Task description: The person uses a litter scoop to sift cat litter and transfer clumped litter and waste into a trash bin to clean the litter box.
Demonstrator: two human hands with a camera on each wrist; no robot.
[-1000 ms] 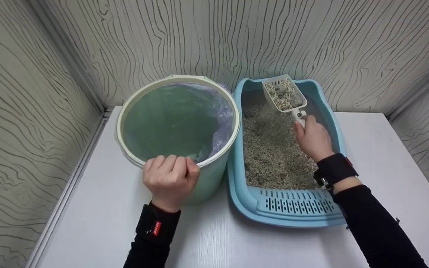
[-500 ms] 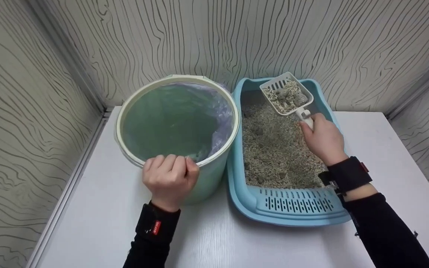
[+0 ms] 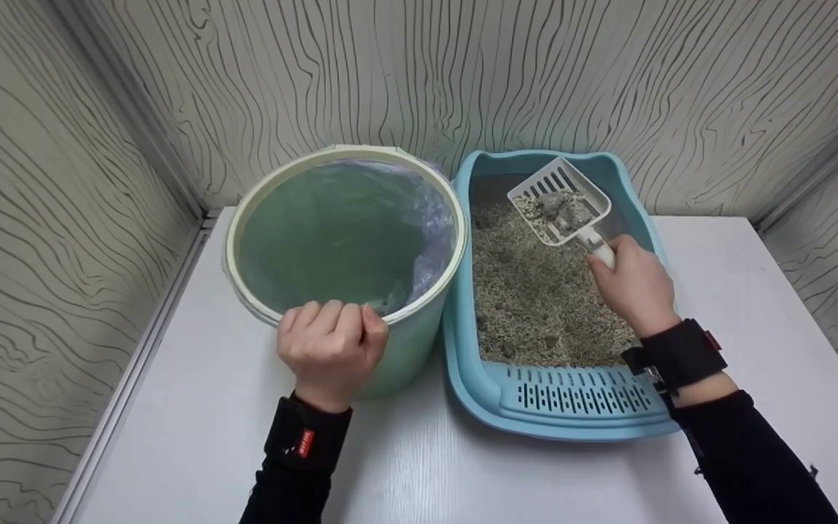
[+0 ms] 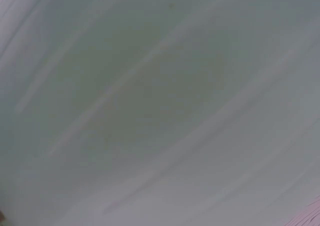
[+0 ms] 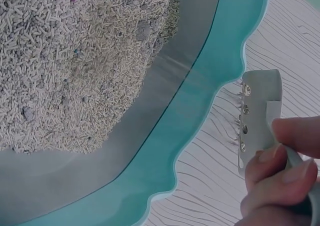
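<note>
From the head view I see my right hand [image 3: 630,285] curled round the white handle of a slotted white plastic litter scoop [image 3: 561,201], fingers and thumb closed tight on it. The scoop sits raised over the far end of the light blue plastic litter tray [image 3: 572,422], its blade tilted so the far edge is higher, and the slots show bare along that upper part. A few grey clumps with loose pale pellets lie in the lower part of the blade, near the handle. On the right wrist camera the scoop [image 5: 260,116] shows only as a pale edge with a row of small holes, pinched between my fingers [image 5: 280,178], beyond the wavy teal rim of the tray [image 5: 220,86].

The tray holds a bed of beige pellet litter [image 3: 535,291] with darker lumps scattered in it; its near end is a perforated step.

My left hand [image 3: 332,349] grips the near rim of the round pale green bin [image 3: 404,349], fingers curled over the edge. The bin is lined with a thin translucent bag [image 3: 430,218] and stands just beside the tray, on the white tabletop [image 3: 172,437]. The left wrist camera gives only a blurred greenish surface.
</note>
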